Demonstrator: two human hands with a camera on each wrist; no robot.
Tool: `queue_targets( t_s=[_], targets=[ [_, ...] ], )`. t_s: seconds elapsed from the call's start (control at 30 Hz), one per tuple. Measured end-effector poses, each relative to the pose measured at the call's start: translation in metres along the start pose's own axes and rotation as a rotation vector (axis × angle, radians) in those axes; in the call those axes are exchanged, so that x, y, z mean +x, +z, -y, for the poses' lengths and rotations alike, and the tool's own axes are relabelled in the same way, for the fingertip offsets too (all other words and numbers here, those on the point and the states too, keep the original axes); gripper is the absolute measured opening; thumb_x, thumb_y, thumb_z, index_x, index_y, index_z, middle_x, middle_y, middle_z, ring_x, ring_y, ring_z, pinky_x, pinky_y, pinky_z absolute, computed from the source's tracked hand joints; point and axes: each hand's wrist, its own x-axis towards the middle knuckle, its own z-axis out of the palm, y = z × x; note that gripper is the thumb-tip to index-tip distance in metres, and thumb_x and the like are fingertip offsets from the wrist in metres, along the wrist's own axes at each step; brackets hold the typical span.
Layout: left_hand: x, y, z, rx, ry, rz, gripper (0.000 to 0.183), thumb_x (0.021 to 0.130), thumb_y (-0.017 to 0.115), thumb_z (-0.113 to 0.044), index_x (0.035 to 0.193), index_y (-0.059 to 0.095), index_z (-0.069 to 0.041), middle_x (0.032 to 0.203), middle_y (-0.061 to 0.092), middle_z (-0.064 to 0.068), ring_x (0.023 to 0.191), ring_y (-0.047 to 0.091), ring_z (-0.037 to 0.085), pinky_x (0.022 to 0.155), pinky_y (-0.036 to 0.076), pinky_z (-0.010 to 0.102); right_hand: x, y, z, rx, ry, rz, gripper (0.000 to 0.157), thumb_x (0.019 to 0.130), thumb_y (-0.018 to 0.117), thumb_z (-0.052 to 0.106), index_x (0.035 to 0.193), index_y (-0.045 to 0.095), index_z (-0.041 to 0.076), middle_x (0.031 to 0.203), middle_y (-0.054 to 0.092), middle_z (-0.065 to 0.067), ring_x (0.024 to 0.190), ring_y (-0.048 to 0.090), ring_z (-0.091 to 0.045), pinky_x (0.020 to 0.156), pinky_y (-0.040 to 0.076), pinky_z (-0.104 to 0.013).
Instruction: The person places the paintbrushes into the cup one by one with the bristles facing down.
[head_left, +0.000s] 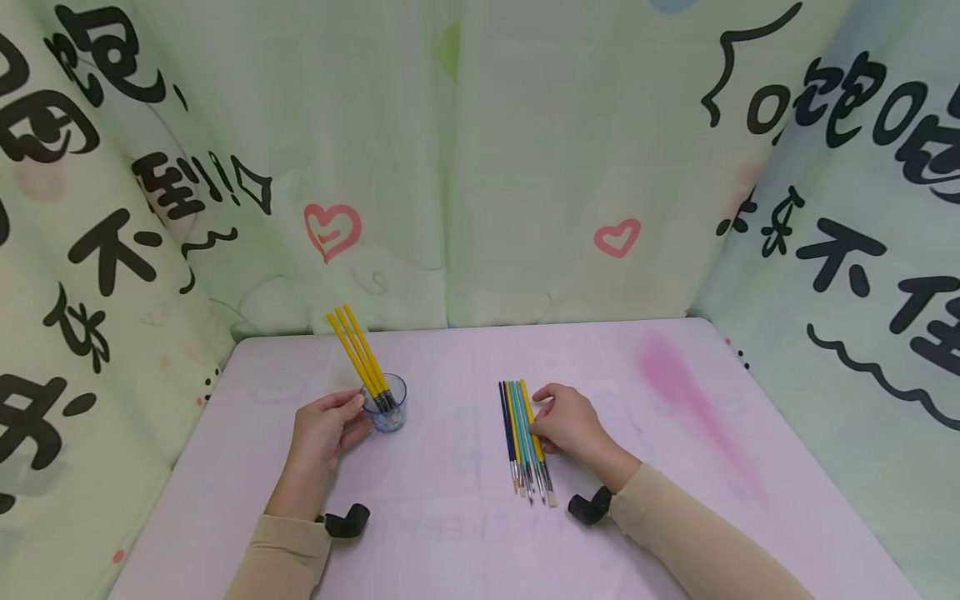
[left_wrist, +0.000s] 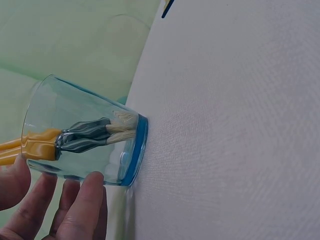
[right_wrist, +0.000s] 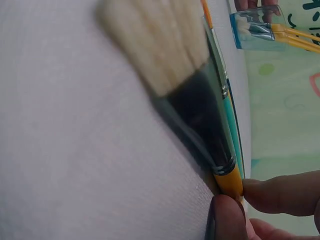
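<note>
A clear blue-tinted cup [head_left: 390,422] stands on the table, and my left hand [head_left: 318,437] grips its left side, thumb near the rim. Several yellow-handled paintbrushes [head_left: 358,350] lean in it, bristles down, as the left wrist view also shows through the cup wall [left_wrist: 140,155]. Over to the right, a row of paintbrushes [head_left: 519,417] lies side by side, bristles toward me, with dark blue, yellow and turquoise handles. At the row's right end my right hand [head_left: 573,425] pinches a yellow-handled flat paintbrush [right_wrist: 202,117] between thumb and finger, just behind its dark ferrule.
The pale pink-white table [head_left: 442,517] has a pink stain [head_left: 686,383] at its right. Curtains with black lettering and hearts [head_left: 332,233] hang behind it and on both sides. A black wrist camera [head_left: 591,506] is worn at each sleeve cuff.
</note>
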Motion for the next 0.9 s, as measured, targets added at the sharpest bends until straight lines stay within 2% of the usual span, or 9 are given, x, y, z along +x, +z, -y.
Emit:
queue_targets(
  t_s=[0.23,0.5,0.67,0.9],
  targets=[
    [-0.001,0.0,0.0,-0.012,0.005,0.01,0.04,0.104,0.073,-0.017,0.142,0.067,-0.002,0.114,0.071,0.005,0.091,0.072,0.014,0.089,0.068,0.031,0.004,0.002,0.005,-0.097,-0.002,0.001,0.046,0.088,0.082,0.009,0.131,0.066,0.006,0.082,0.068,-0.01,0.054,0.064,-0.018,0.047,0.055,-0.021],
    [0.0,0.0,0.0,0.007,-0.004,-0.001,0.04,0.105,0.073,-0.02,0.141,0.068,-0.005,0.117,0.071,0.006,0.092,0.073,0.014,0.089,0.068,0.03,0.012,0.001,0.011,-0.2,-0.024,0.027,0.044,0.086,0.077,0.007,0.129,0.067,0.005,0.091,0.071,-0.011,0.048,0.061,-0.015,0.043,0.051,-0.02],
    [-0.002,0.0,0.0,0.001,-0.003,0.004,0.041,0.104,0.074,-0.02,0.141,0.068,-0.003,0.112,0.071,0.004,0.09,0.073,0.014,0.088,0.068,0.03,0.015,0.0,0.01,-0.164,0.017,0.056,0.045,0.088,0.077,0.009,0.132,0.066,0.007,0.091,0.071,-0.012,0.05,0.061,-0.016,0.045,0.053,-0.021],
    [-0.003,-0.001,0.0,-0.001,0.005,0.007,0.041,0.104,0.074,-0.019,0.142,0.067,-0.003,0.112,0.071,0.004,0.092,0.073,0.014,0.089,0.068,0.031,0.014,-0.004,0.009,-0.018,0.097,0.085,0.048,0.09,0.077,0.007,0.136,0.065,0.009,0.092,0.072,-0.013,0.051,0.059,-0.017,0.05,0.057,-0.022]
  ],
)
